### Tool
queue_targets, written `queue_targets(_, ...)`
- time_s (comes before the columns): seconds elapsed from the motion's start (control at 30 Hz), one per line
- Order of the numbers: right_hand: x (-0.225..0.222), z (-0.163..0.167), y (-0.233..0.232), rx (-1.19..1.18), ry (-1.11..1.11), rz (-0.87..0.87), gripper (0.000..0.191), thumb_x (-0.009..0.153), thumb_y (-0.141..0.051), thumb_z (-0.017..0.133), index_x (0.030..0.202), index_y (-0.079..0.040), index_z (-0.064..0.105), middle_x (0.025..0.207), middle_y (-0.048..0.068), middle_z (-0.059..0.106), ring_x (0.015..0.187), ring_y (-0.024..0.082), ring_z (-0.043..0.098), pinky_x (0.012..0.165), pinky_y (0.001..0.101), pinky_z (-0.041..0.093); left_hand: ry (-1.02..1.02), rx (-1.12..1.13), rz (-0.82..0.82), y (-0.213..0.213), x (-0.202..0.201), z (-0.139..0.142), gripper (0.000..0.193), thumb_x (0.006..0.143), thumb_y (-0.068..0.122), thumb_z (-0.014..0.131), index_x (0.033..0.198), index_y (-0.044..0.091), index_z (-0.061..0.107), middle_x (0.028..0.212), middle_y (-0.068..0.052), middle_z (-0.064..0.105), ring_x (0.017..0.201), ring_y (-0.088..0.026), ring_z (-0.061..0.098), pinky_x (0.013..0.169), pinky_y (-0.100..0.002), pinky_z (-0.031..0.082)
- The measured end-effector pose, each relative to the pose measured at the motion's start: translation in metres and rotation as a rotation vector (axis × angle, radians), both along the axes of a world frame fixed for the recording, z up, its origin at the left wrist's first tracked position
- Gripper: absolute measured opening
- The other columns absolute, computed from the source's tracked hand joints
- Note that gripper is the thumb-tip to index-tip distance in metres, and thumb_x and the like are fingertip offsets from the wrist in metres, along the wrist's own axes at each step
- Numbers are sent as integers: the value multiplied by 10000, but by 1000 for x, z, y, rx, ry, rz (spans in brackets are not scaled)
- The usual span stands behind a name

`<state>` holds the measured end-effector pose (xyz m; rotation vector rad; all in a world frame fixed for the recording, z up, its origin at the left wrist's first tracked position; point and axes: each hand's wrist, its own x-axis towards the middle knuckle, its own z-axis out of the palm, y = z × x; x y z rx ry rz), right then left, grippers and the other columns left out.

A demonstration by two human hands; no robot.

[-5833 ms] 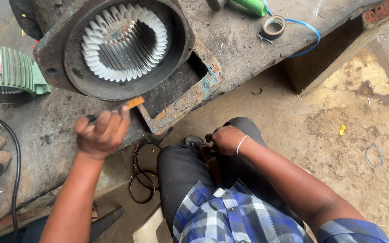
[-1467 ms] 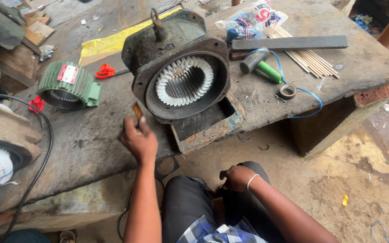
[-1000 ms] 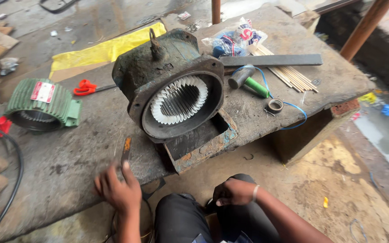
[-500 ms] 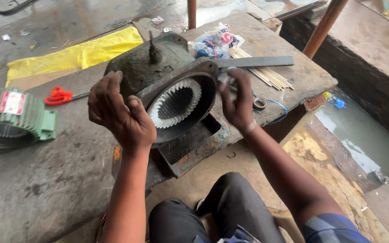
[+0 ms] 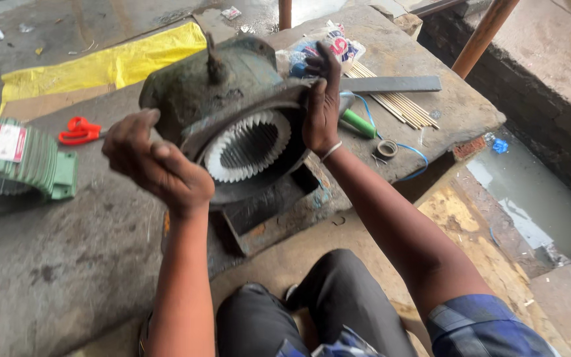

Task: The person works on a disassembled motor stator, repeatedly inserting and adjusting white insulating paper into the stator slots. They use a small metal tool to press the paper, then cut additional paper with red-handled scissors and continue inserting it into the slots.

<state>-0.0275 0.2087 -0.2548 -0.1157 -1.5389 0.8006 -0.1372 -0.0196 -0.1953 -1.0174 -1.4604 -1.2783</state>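
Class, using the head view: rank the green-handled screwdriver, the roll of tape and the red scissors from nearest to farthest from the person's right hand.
1. Green-handled screwdriver: just right of the right hand, which grips the motor housing.
2. Roll of tape: farther right, near the bench's front edge.
3. Red scissors: far left, beyond the housing.

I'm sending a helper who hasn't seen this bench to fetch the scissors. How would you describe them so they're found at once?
Start at the big dark motor housing held by both hands on the concrete bench. Look toward the ribbed green motor body; the scissors lie flat between the two. Their red handles are the only red tool there.
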Motion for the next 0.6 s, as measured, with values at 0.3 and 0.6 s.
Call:
queue_targets(0.3, 80, -30, -85, 144, -682, -55, 121, 901, -142, 734, 976, -47, 735, 914, 156, 719, 828, 336, 701, 746, 418, 562, -128, -100, -42, -99, 65, -100, 171, 1066, 127, 534, 1167, -6, 567, 1093, -160, 589, 1043, -322, 544, 950, -446, 431)
queue_targets(0.6, 34, -32, -91, 374, -784, -107, 253, 897, -163, 733, 1110, -41, 673, 961, 157, 677, 906, 375, 677, 765, 455, 555, -286, -302, -60, -161, 94, -226, 167, 1032, 115, 597, 1144, -9, 586, 1076, -164, 639, 1036, -316, 614, 935, -441, 501)
